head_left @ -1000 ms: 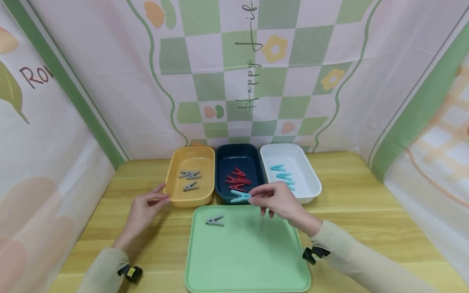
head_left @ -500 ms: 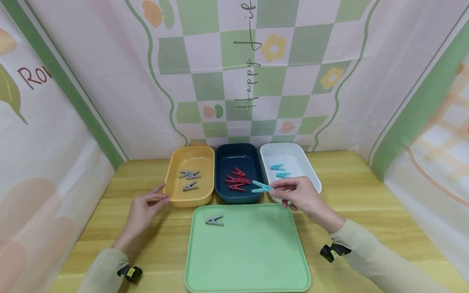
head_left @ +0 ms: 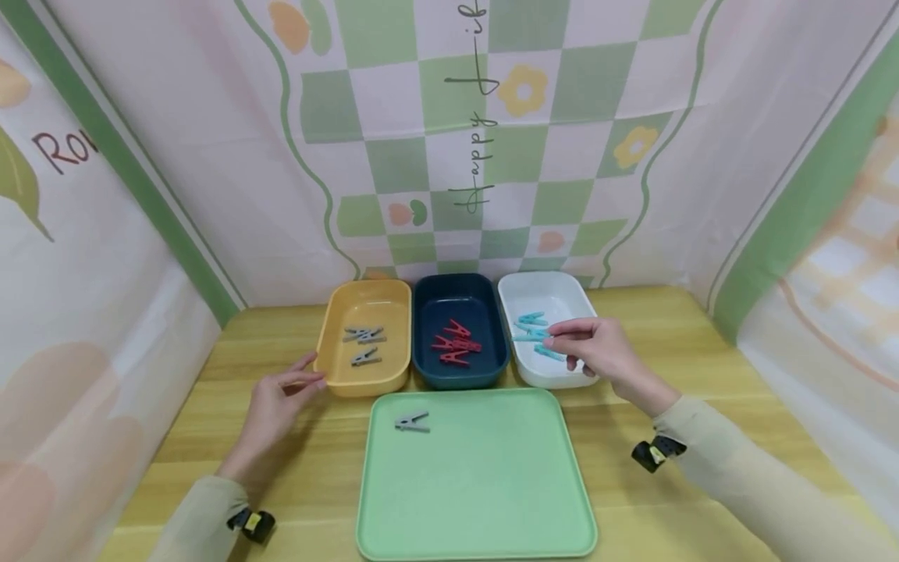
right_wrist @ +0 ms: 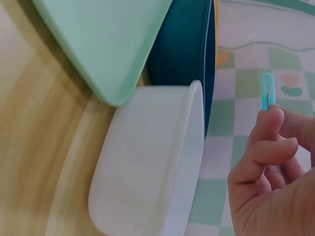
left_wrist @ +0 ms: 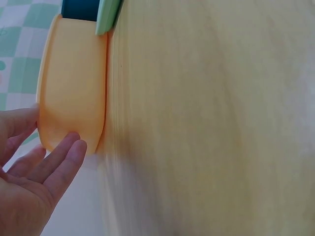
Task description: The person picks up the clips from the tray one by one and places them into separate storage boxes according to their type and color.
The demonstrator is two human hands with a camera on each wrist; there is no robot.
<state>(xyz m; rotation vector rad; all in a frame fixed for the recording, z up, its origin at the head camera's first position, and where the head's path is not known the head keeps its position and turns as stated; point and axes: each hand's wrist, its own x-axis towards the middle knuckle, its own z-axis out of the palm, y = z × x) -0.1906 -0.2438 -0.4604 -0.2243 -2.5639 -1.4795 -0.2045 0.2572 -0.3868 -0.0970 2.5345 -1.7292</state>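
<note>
Over the white box (head_left: 544, 290), my right hand (head_left: 597, 349) pinches a light blue clothespin (right_wrist: 267, 88) between thumb and fingertips. Light blue clothespins (head_left: 550, 353) lie in that box, partly hidden by the hand and the held one. My left hand (head_left: 277, 402) touches the near left corner of the yellow box (head_left: 372, 295); in the left wrist view its fingers (left_wrist: 66, 157) extend along the outer wall. Grey clothespins (head_left: 365, 357) lie in the yellow box. Red clothespins (head_left: 455, 343) are heaped in the dark blue box (head_left: 456, 293) between the other two.
A light green tray (head_left: 477, 484) lies in front of the boxes, with one grey clothespin (head_left: 413, 422) near its far left corner. The wooden table (head_left: 653, 328) ends at a patterned cloth (head_left: 492, 156) behind.
My right hand has moved right and away from me, carrying the light blue clothespin from above the dark blue box's front edge to over the white box. My left hand has stayed put.
</note>
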